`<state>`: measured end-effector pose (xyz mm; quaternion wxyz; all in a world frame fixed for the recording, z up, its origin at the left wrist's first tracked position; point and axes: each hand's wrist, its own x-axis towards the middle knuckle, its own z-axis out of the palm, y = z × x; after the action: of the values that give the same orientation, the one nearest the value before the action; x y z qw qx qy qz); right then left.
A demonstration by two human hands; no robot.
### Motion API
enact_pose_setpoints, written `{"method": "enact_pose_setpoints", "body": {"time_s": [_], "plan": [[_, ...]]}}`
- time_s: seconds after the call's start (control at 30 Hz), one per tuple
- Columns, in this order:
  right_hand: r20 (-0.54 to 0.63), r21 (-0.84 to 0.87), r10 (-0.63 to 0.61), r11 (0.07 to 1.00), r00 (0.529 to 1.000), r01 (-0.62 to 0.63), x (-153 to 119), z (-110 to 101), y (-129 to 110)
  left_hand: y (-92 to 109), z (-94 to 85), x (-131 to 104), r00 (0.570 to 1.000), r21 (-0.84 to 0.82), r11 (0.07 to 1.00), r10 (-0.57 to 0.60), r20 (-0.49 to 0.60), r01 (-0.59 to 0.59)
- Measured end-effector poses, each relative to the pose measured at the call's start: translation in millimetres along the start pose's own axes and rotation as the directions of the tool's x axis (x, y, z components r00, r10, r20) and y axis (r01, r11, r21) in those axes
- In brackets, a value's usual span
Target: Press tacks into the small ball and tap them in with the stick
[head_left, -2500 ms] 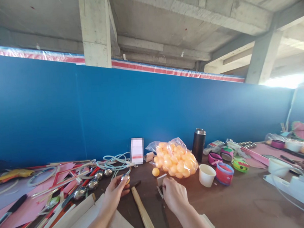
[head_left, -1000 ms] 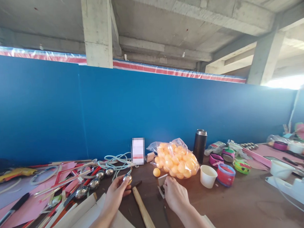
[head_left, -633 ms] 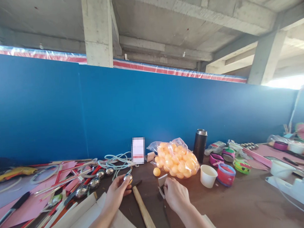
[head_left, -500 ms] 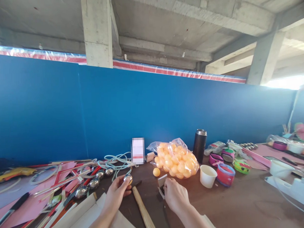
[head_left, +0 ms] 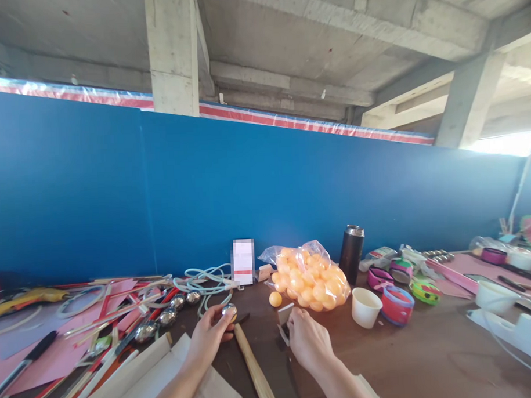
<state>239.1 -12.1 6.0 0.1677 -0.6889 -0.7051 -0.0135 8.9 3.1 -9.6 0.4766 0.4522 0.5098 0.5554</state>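
My left hand [head_left: 210, 333] pinches a shiny silver ball [head_left: 229, 310] between thumb and fingers, a little above the table. My right hand [head_left: 308, 337] is closed, knuckles up, at a small box with a pale raised flap [head_left: 284, 318]. Whatever its fingers hold is hidden. Between the hands lies a hammer with a wooden handle [head_left: 255, 365], its dark head close to the left fingers. Several more silver balls [head_left: 167, 317] rest in a row to the left. One loose orange ball [head_left: 275, 299] sits just beyond my right hand.
A clear bag of orange balls [head_left: 312, 280] lies ahead, with a black flask [head_left: 352, 254] and a paper cup [head_left: 365, 307] to its right. Colourful bands [head_left: 397, 306] and a power strip [head_left: 511, 328] are farther right. Papers, sticks and a marker [head_left: 39, 347] clutter the left.
The whole view has shifted slightly to the right. Both hands keep nearly the same pose, with the silver ball still in the left fingers.
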Motion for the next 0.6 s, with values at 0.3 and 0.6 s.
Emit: {"method": "enact_pose_setpoints", "body": {"time_s": [0.3,0.6], "plan": [[-0.002,0.023,-0.01,1.0,1.0,0.01,0.9,4.0,2.9,-1.5,-0.9,1.3,1.0,0.037,0.999,0.005,0.026,-0.006],[0.011,0.02,-0.002,1.0,1.0,0.002,0.2,5.1,2.9,-1.7,-0.2,-0.3,1.0,0.037,0.999,0.008,0.029,-0.009]]}}
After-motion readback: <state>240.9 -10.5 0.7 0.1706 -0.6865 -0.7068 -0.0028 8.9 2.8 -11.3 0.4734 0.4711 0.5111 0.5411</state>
